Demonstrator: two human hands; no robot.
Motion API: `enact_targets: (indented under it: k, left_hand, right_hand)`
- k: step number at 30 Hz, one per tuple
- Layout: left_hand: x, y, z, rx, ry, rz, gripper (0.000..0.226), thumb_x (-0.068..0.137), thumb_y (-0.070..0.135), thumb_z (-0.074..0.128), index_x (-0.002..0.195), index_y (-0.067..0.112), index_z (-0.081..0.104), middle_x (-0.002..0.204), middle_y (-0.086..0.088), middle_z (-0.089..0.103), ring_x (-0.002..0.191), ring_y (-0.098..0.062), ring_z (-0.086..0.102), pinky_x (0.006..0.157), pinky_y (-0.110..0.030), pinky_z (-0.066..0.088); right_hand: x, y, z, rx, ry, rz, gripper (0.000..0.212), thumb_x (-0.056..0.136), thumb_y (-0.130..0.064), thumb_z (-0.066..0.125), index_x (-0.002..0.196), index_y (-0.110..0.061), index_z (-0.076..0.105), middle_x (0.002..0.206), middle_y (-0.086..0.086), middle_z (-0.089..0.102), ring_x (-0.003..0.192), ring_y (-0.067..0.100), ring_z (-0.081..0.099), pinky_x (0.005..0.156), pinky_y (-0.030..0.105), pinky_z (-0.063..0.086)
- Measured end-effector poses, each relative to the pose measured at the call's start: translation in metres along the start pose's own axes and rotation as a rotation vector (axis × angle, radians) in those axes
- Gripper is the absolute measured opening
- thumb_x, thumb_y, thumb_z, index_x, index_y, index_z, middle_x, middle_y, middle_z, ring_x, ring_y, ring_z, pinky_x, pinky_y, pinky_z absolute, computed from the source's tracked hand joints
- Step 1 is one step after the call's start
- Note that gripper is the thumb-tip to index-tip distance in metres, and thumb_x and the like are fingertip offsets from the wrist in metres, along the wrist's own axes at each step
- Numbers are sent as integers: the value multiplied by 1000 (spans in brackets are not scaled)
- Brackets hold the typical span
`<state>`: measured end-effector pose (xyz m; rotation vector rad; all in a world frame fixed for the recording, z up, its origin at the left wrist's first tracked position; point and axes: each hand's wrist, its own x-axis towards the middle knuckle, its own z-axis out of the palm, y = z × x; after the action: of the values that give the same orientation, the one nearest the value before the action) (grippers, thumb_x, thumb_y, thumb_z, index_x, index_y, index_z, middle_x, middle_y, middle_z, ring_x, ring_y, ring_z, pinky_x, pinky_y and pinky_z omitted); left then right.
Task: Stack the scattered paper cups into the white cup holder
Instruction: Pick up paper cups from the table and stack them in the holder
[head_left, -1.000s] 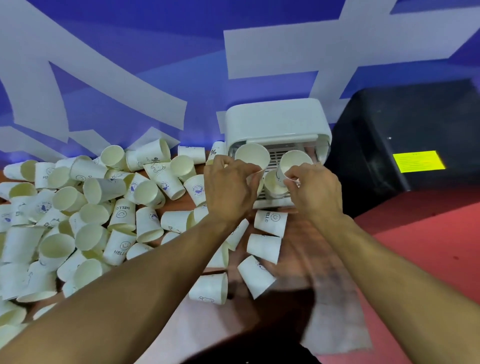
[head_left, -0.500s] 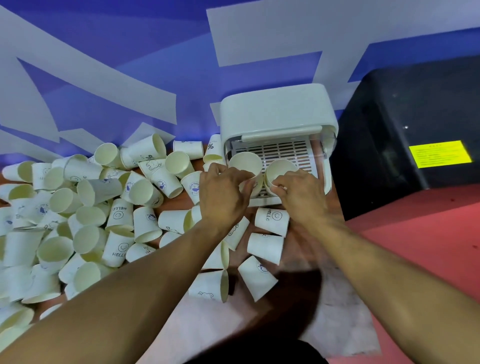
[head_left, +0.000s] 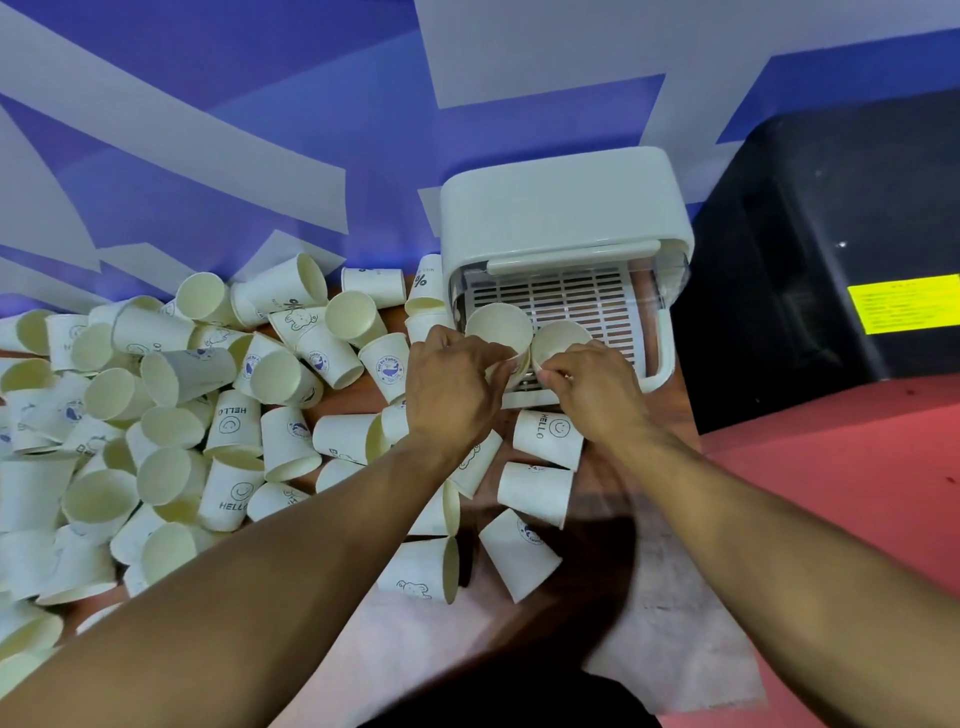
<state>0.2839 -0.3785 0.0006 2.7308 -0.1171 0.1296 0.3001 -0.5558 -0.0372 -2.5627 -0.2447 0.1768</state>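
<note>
White plastic holder: boxy white cup holder with rounded lid and slatted white tray (head_left: 566, 218), sits just beyond both hands, tray end facing the person.
Left hand: left hand (head_left: 454, 387) closed around the side of a cream paper cup with open mouth up (head_left: 498, 325), fingers wrapped on its wall, cup at the tray's near left part.
Right hand: right hand (head_left: 597, 387) pinching the near rim of a second cream paper cup (head_left: 560, 340), fingertips on the rim; cup just right of the first, rims touching or nearly so.
Step in hand: seating the two cups on the tray, judged from hand placement.
How to do it well: keep both cups upright and mouths level; light grip so the thin walls don't crush; set them side by side without one rim riding over the other; let go only once the bases rest flat on the slats.
Risk: cups near the tray's front edge, could tip back toward the hands.
Scattered cups: big heap of white paper cups with blue prints, "HELLO" smileys and animal badges (head_left: 228, 431), left of the left hand and under both forearms, mostly lying on their sides.
Cup look: cream inside, white outside, rolled rims, tapered, light and easily dented.
Progress: early, most cups not yet in the holder.
</note>
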Motion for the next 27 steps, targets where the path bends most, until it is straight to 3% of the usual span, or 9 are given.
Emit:
enact_targets:
  k: [3,7,13,18,21,27]
  left_hand:
    - [1,-4,7,8,-44,-15,21,94,40,59,102,31,76,95,5,74,93,-20,50,72,-33,32]
    - [0,-7,12,93,-133,-30,23,95,40,57,108,33,74,101,0,73,98,-22,52,78,-36,37]
    - [1,-13,19,95,-266,-99,24,94,45,57,112,38,70,105,-3,70,103,-20,53,81,-31,32]
    - [7,-15,24,31,-284,-146,21,90,44,63,106,36,73,103,-2,72,99,-19,57,84,-31,40]
    - [10,-16,23,-23,-309,-168,20,89,41,65,106,34,74,106,0,72,101,-19,58,90,-35,45]
    - [-3,-18,8,-136,-285,-185,35,87,42,68,120,31,67,116,-2,70,102,-21,62,87,-32,48]
  right_hand:
    - [3,0,3,12,-5,34,15,88,-19,63,80,-18,75,73,5,66,75,23,52,64,31,34]
    - [3,3,6,-6,8,24,15,89,-20,63,82,-16,75,77,6,68,77,25,54,64,32,36]
    - [4,3,8,20,31,32,13,89,-23,65,87,-16,76,79,6,67,76,21,50,64,28,28]
    - [4,0,8,37,24,75,13,89,-25,66,89,-17,76,82,5,68,83,24,55,68,31,38]
    - [4,-2,7,26,14,86,14,90,-26,65,89,-17,75,83,4,69,85,23,56,68,30,37]
    - [1,-10,1,3,11,118,14,88,-28,65,94,-19,73,89,0,69,89,20,57,69,29,41]
